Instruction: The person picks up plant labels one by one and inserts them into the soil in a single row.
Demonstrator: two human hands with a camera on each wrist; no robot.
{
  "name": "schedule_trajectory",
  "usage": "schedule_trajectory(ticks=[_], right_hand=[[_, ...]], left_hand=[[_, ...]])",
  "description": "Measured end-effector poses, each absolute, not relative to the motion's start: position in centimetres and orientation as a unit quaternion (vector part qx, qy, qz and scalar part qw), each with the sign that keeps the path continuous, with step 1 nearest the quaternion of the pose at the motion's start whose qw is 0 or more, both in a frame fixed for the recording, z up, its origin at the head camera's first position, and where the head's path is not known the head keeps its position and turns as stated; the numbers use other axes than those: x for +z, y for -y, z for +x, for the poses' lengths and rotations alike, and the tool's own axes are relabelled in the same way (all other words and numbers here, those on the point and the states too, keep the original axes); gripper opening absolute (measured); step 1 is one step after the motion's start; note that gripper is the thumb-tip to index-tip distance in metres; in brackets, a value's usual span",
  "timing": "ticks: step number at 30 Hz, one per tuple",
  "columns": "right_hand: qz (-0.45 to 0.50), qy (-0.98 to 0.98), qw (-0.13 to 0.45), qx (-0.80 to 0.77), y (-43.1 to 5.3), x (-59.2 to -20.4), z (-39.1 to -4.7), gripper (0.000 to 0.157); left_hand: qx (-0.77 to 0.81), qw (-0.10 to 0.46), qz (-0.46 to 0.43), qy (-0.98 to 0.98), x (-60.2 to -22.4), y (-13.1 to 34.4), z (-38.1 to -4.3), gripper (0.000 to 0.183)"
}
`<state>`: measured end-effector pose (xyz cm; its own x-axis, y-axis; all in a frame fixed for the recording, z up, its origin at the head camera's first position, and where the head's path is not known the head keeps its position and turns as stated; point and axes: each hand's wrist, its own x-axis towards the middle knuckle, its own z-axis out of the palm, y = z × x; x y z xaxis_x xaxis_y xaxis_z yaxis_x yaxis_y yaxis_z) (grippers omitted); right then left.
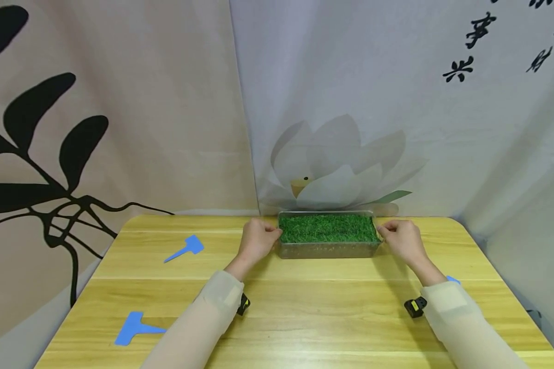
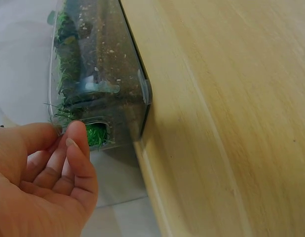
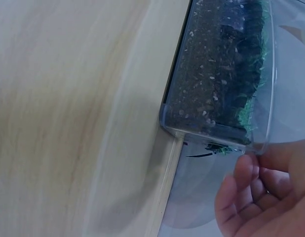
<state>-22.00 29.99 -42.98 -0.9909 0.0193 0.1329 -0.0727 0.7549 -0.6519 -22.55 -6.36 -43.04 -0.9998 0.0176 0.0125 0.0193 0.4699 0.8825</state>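
Cream cloth sleeves (image 1: pixel 198 320) lead to both hands (image 1: pixel 257 239) (image 1: pixel 403 241), whose fingers (image 2: pixel 78 136) clamp the clear rectangular plastic box's (image 1: pixel 328 250) ends, probably for balance.

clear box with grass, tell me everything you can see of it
The clear box is long, low and rectangular, apparently plastic. Green grass covers its top; brown, flecked fill shows through the side. The left end wall has an opening showing green. It stands level at the far edge of the table, before the curtain. The left grip and right grip pinch its ends near the rim.
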Motion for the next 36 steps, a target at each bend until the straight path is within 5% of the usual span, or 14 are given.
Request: schedule_trajectory(ticks=[36], right_hand=[[0.021, 0.928, 0.044, 0.37, -28.9, -43.0, -18.9, 0.024]], left_hand=[[-0.506, -0.012, -0.028, 0.862, -42.9, 8.5, -19.5, 0.032]])
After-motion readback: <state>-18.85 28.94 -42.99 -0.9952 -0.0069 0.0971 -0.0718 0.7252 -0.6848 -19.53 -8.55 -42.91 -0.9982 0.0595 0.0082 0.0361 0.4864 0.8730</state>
